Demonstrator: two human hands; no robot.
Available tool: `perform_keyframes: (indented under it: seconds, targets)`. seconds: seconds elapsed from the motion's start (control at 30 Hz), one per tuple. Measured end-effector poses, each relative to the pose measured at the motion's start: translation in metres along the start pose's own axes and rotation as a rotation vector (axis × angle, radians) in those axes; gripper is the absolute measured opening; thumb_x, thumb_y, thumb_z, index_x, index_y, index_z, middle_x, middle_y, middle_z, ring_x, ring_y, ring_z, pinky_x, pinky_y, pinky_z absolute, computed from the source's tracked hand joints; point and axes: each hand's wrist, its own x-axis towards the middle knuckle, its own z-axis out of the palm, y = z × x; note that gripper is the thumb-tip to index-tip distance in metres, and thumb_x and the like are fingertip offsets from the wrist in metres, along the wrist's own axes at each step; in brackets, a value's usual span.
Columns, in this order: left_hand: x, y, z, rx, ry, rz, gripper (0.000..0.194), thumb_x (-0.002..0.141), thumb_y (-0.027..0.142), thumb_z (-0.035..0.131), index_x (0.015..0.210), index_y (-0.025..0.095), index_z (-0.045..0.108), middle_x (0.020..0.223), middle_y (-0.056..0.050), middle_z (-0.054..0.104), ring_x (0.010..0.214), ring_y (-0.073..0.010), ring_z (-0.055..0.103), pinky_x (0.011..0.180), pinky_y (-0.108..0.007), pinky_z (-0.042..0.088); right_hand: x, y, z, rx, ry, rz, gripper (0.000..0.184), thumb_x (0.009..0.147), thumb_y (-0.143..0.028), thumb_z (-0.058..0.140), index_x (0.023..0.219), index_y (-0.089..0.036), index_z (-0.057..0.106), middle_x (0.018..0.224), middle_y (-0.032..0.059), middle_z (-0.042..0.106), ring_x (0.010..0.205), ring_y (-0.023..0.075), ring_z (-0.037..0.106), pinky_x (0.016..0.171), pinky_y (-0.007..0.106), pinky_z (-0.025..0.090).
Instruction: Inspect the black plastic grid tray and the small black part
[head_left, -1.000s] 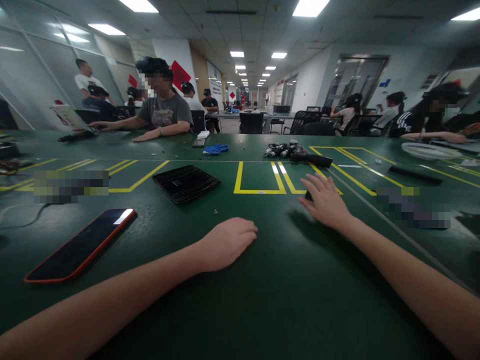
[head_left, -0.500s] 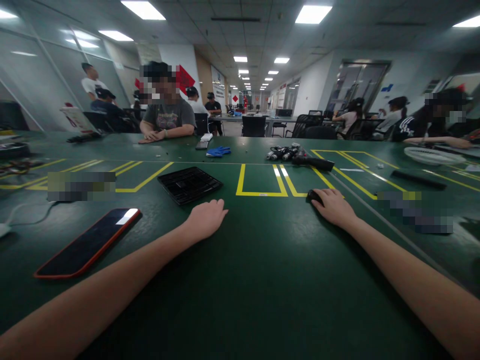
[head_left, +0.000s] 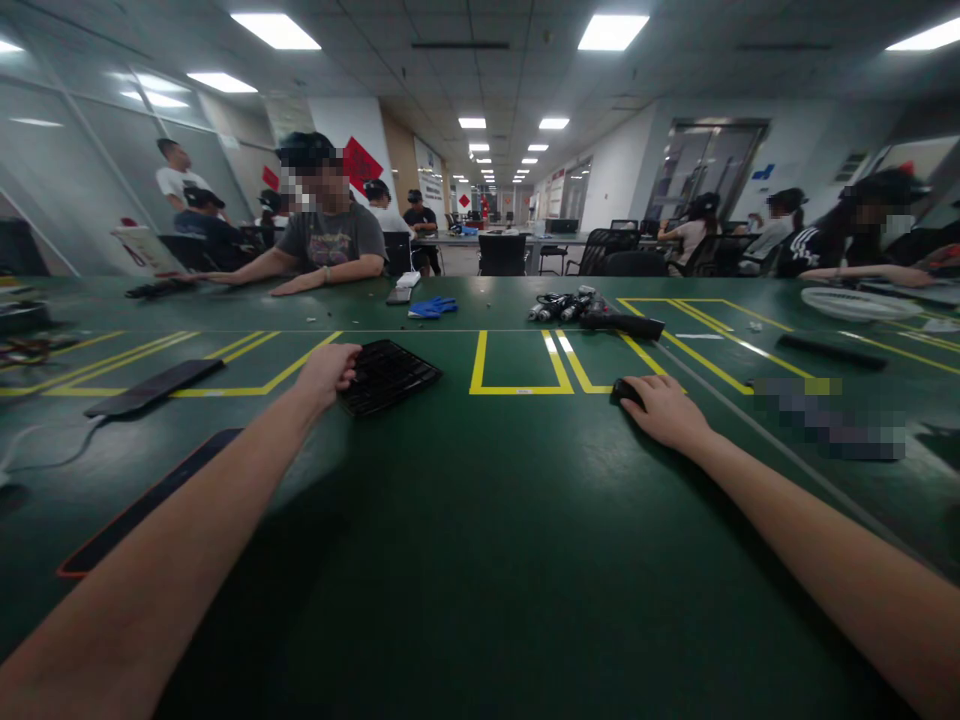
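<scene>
My left hand (head_left: 330,374) is at the left edge of a flat, squarish black plastic panel with a ribbed face (head_left: 396,374). Its fingers are curled closed on that edge, and the hand covers the near left corner. My right hand (head_left: 666,410) rests over a small black computer mouse (head_left: 624,391), whose front end shows past the fingers; the palm hides the remainder. Partly behind my left forearm lies a phone in an orange-red case (head_left: 142,500).
Yellow tape outlines (head_left: 517,391) mark the green table (head_left: 480,560). Farther back lie a blue glove (head_left: 433,307) and a bundle of black cables (head_left: 570,305). A dark slab-shaped device (head_left: 154,388) with a white cable lies left. Across the table sits a person (head_left: 330,235).
My left hand has moved left from beside the black panel and closed on its left edge. My right hand stays on the mouse. The person opposite has stretched an arm sideways.
</scene>
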Motion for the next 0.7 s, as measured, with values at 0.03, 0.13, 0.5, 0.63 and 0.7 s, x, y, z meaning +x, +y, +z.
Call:
perform_keyframes:
  seconds: [0.03,0.13,0.5,0.63,0.7]
  targets:
    - [0.004,-0.005,-0.002,0.082,0.029,0.005,0.021,0.070,0.036,0.056,0.076,0.016,0.054,0.070,-0.005,0.059,0.079,-0.0246,0.061,0.059,-0.030,0.045,0.000,0.000,0.000,0.005,-0.007,-0.001,0.047,0.085,-0.038,0.035,0.121,-0.012,0.051,0.115,0.0156,0.058,0.110,0.0328,0.046,0.094,0.047,0.041]
    - [0.010,-0.017,-0.005,0.367,0.063,0.036,0.031,0.060,0.042,0.067,0.073,0.016,0.056,0.086,-0.013,0.065,0.101,-0.0364,0.054,0.075,-0.039,0.044,0.001,0.002,0.002,0.000,0.012,0.015,0.048,0.084,-0.038,0.038,0.123,-0.013,0.049,0.122,0.0158,0.054,0.117,0.0349,0.041,0.096,0.052,0.038]
    - [0.033,-0.019,-0.012,0.969,-0.200,0.238,0.031,0.073,0.042,0.056,0.077,0.013,0.064,0.089,-0.016,0.069,0.087,-0.0302,0.062,0.073,-0.031,0.045,0.008,0.013,0.013,0.061,0.019,0.074,0.048,0.081,-0.039,0.042,0.118,-0.009,0.053,0.118,0.0165,0.057,0.113,0.0306,0.048,0.099,0.045,0.035]
    - [0.036,-0.016,-0.020,0.936,-0.224,0.313,0.029,0.064,0.042,0.063,0.078,0.017,0.065,0.093,-0.013,0.068,0.092,-0.0290,0.061,0.075,-0.029,0.043,0.009,0.015,0.011,0.106,-0.009,0.095,0.049,0.081,-0.038,0.044,0.119,-0.008,0.052,0.118,0.0166,0.058,0.112,0.0313,0.048,0.099,0.045,0.034]
    - [0.032,-0.017,-0.021,0.900,-0.232,0.365,0.033,0.061,0.046,0.065,0.078,0.019,0.065,0.094,-0.011,0.068,0.093,-0.0287,0.060,0.076,-0.029,0.043,0.010,0.011,0.010,0.154,-0.006,0.099,0.047,0.080,-0.037,0.047,0.118,-0.009,0.053,0.116,0.0158,0.059,0.111,0.0309,0.049,0.098,0.045,0.035]
